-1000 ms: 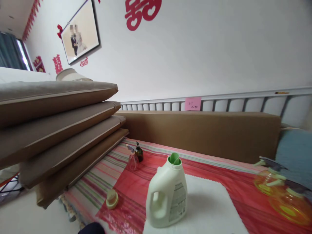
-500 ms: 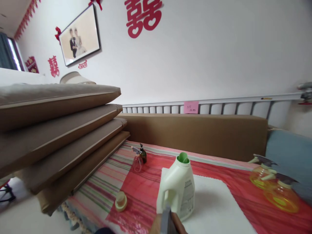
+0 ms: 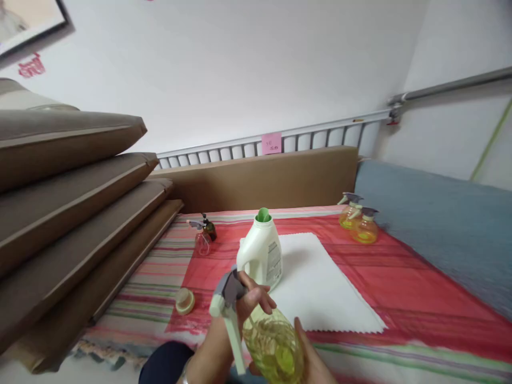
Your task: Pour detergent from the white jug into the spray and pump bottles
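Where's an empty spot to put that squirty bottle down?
The spray bottle fits on the white cloth, bare right of the white jug. The red cover between it and the blue blanket is bare too. Crowded by the two yellow bottles.

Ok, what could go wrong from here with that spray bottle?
1. The spray bottle is held tilted, left hand at its head, right hand under it: a loosened head could let liquid spill.
2. The jug stands uncapped close by; a knock might tip it onto the towel.
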Demonstrator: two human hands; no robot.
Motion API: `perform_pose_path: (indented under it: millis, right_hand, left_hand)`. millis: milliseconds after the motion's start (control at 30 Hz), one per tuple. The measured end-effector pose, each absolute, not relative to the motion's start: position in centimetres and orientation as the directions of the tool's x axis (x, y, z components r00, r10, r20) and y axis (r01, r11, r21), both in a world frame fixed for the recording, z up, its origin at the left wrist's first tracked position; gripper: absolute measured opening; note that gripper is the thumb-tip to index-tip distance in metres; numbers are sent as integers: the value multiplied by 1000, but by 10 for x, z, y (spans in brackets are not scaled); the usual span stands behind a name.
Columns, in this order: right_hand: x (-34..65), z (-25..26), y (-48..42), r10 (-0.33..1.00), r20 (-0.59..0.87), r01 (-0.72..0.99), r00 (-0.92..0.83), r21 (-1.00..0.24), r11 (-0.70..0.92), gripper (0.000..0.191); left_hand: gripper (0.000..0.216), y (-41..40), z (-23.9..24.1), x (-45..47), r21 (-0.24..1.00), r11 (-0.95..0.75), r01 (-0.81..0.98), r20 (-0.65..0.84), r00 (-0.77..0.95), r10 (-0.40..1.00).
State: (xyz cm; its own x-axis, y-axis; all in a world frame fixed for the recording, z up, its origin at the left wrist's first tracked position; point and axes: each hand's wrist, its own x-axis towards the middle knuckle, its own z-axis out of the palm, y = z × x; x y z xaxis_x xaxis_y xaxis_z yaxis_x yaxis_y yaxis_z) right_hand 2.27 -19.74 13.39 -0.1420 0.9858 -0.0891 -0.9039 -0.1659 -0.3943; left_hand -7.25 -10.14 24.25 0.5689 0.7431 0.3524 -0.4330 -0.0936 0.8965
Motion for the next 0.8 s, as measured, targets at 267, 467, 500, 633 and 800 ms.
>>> perform_pose_path:
  millis: [267,467,500,633,800]
  right_hand:
    - [27,143,-195,939,149,-897,-311,-371,-239,62]
    - [21,146,-194,950,207,-927,-234,-343,-154,61]
    - [21,149,-194,949,188,-921,-253,-346,-177,67]
    - [24,162,-191,981,142,-923,-134,-379,-71,56]
    - [27,160,-195,984,109,-919,-142,-384,-90,59]
  left_hand:
    - [27,-107,262,-75,875,-202,-441,436,534,724]
    - [28,-112,262,-74,846,-96,-525,422,547,723]
    - [29,-112,262,-73,843,-90,-530,424,553,717]
    - [31,-113,261,-71,824,-83,-561,444,548,709]
    - [31,-116,258,-67,834,-103,-542,437,536,723]
